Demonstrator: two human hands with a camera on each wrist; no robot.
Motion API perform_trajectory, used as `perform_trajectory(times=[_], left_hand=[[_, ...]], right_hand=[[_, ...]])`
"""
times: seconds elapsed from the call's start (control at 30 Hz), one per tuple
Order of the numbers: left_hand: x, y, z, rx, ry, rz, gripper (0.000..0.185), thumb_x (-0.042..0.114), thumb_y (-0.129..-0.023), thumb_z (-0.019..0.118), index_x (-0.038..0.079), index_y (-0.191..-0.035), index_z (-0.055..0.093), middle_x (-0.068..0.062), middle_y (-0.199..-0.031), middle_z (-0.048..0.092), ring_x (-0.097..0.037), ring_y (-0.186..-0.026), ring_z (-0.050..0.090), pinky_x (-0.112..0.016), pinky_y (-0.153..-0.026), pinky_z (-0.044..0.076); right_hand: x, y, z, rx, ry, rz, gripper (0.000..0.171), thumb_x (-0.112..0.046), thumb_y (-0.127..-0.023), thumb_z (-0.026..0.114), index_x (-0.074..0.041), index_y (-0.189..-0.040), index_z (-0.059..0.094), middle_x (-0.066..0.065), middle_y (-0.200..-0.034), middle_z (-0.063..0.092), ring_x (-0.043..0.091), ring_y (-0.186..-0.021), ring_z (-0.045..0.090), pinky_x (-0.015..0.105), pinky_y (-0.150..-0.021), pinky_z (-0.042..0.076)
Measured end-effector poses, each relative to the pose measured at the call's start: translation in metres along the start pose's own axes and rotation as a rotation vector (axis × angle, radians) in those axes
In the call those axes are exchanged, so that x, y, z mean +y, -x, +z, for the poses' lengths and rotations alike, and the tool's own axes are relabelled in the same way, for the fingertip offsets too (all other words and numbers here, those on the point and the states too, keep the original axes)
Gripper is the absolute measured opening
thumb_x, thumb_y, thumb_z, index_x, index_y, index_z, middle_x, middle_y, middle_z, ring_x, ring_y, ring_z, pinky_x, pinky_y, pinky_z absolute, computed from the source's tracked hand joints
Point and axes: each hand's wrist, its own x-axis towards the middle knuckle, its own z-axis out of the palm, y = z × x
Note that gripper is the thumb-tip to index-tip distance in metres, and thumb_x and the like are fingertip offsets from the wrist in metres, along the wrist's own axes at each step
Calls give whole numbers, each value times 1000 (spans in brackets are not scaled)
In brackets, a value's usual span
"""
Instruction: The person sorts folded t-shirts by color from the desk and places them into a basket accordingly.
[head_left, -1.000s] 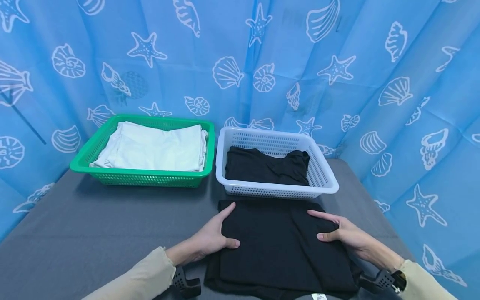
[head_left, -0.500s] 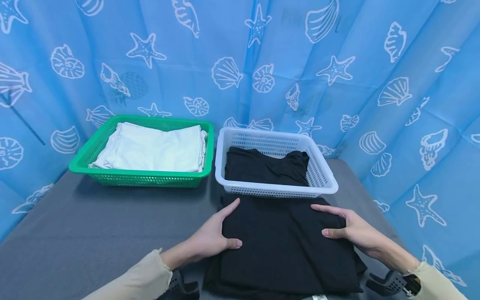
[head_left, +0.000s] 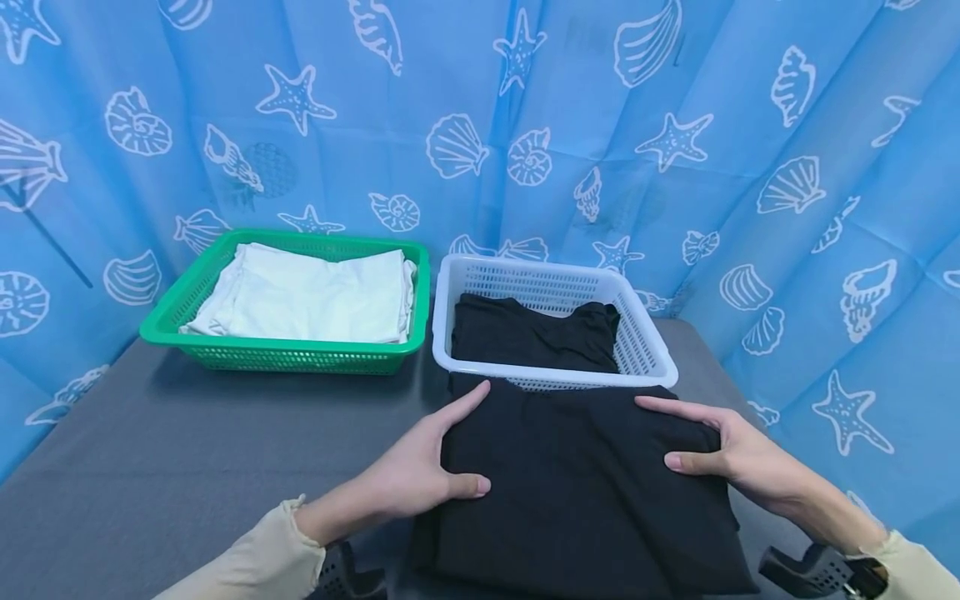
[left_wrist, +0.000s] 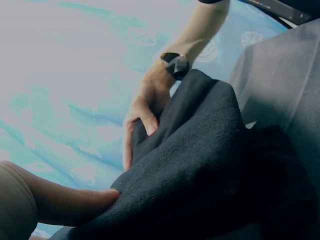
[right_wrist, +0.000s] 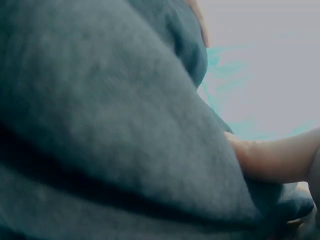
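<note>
A folded black shirt (head_left: 577,492) hangs between both hands, its far edge overlapping the front rim of the white basket (head_left: 555,379). My left hand (head_left: 420,471) grips its left side, thumb on top and the other fingers mostly hidden beneath. On the right side my right hand (head_left: 750,467) holds it the same way, with the index finger stretched along the top. In the left wrist view the shirt (left_wrist: 185,155) is raised above the grey surface and sags between the hands. Close cloth (right_wrist: 115,110) fills most of the right wrist view. Another folded black garment (head_left: 532,337) lies inside the white basket.
A green basket (head_left: 292,354) with folded white cloth (head_left: 315,296) stands left of the white one. Both sit at the back of the grey-covered table (head_left: 225,450). Behind them hangs a blue curtain (head_left: 420,83) with shells and starfish.
Both hands have lifted the black shirt and brought it nearer the white basket. The hands are slightly farther apart. The white label at its near edge is out of sight in the head view.
</note>
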Motion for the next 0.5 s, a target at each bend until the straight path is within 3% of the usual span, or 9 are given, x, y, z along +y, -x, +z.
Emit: perform_trajectory(times=[0.17, 0.3, 0.5], left_hand=[[5, 0, -2, 0, 5, 29, 100, 2, -81, 79, 33, -157, 22, 5, -145, 46, -15, -124, 50, -44, -105, 38], [9, -3, -5, -14, -5, 69, 98, 4, -83, 79, 30, -158, 21, 2, -148, 42, -18, -127, 49, -46, -105, 38], [27, -12, -15, -4, -55, 102, 97, 6, -83, 79, 28, -158, 22, -1, -150, 40, -21, -128, 48, -48, -106, 37]], right_hand=[[-10, 5, -4, 9, 3, -43, 62, 4, -97, 56, -9, -154, 35, 10, -142, 51, 27, -121, 56, 40, -91, 51], [-20, 7, -9, 33, 66, -64, 62, 4, -96, 57, -10, -153, 37, 10, -144, 49, 26, -120, 56, 39, -91, 51], [-37, 3, -18, 89, 122, -80, 62, 3, -97, 58, -12, -153, 37, 8, -142, 51, 27, -117, 58, 39, -88, 53]])
